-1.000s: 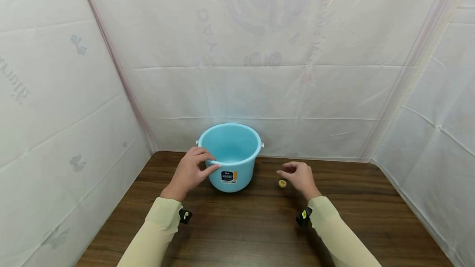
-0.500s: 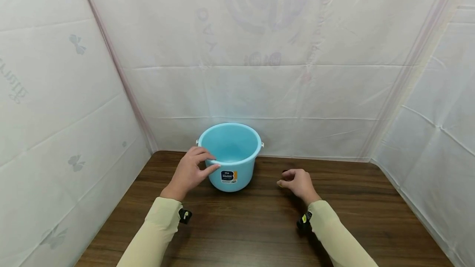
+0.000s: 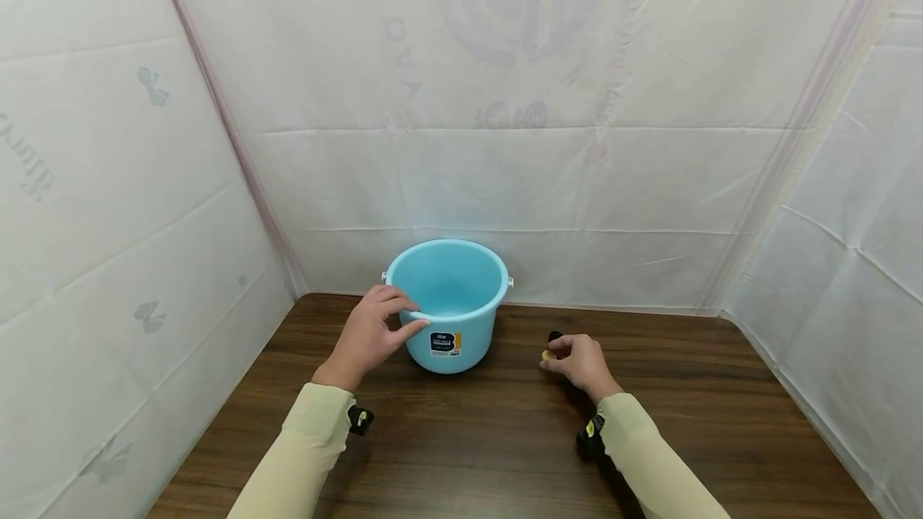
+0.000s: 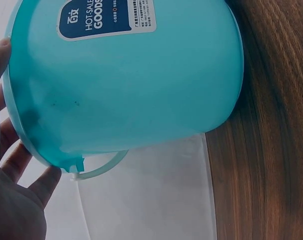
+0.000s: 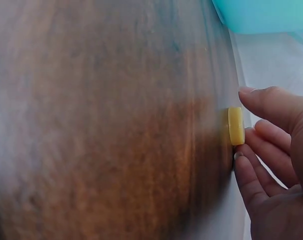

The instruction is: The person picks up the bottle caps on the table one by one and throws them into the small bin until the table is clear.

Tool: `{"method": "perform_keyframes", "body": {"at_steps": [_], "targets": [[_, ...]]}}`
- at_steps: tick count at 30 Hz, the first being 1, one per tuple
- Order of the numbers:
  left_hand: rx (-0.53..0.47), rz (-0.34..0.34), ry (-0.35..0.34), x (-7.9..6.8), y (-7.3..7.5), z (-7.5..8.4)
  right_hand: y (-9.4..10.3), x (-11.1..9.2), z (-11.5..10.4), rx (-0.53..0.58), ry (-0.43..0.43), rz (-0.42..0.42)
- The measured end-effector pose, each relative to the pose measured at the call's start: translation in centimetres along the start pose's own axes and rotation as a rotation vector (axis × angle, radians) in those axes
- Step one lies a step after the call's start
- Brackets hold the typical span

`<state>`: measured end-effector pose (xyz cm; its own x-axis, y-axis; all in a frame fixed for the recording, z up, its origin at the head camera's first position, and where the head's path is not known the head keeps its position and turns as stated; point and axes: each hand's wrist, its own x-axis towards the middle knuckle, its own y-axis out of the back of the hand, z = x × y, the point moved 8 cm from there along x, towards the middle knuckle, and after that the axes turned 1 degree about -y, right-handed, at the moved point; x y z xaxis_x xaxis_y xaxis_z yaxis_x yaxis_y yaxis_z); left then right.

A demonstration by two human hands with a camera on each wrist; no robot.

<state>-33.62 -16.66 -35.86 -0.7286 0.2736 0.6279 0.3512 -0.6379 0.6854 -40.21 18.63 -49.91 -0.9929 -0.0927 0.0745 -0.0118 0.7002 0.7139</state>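
Note:
A light blue plastic bucket [image 3: 445, 343] with a printed label stands upright on the brown wooden table [image 3: 461, 447]. My left hand [image 3: 369, 332] grips its near left rim, thumb on the outside and fingers spread over the edge, as the left wrist view [image 4: 21, 200] also has it. Right of the bucket, a small yellow bottle cap [image 5: 236, 126] with a ridged side sits at the tabletop. My right hand [image 3: 582, 363] reaches round it. In the right wrist view the thumb [image 5: 271, 102] stands apart from the cap, while the fingertips lie right at its edge.
White plastic sheeting [image 3: 461, 183] hangs behind the table and along both sides. The bucket's pale handle [image 4: 104, 167] hangs at its side. A small black patch [image 3: 554, 335] shows just beyond the right fingertips. Each wrist bears a black strapped device [image 3: 360, 420].
My right hand has come down and slightly toward me at the cap; its fingers covered the cap half a second ago, and it shows between them now. My left hand stays at the rim.

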Motion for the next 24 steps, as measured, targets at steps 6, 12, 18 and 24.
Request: {"method": "perform_keyframes", "body": {"at_steps": [6,12,18,24], "targets": [[-0.005,-0.005,0.005,0.04,0.0,0.05,-0.23,-0.04,0.4,0.002,-0.007,0.031],[0.001,0.002,0.003,0.01,0.13,-0.09,-0.38,-0.08,0.28,0.016,-0.012,0.042],[0.003,0.001,0.003,-0.02,0.05,-0.21,-0.41,-0.11,0.32,0.02,-0.033,0.06],[-0.002,-0.002,0.008,0.0,-0.01,-0.16,-0.46,-0.24,0.5,0.036,-0.053,0.069]]}}
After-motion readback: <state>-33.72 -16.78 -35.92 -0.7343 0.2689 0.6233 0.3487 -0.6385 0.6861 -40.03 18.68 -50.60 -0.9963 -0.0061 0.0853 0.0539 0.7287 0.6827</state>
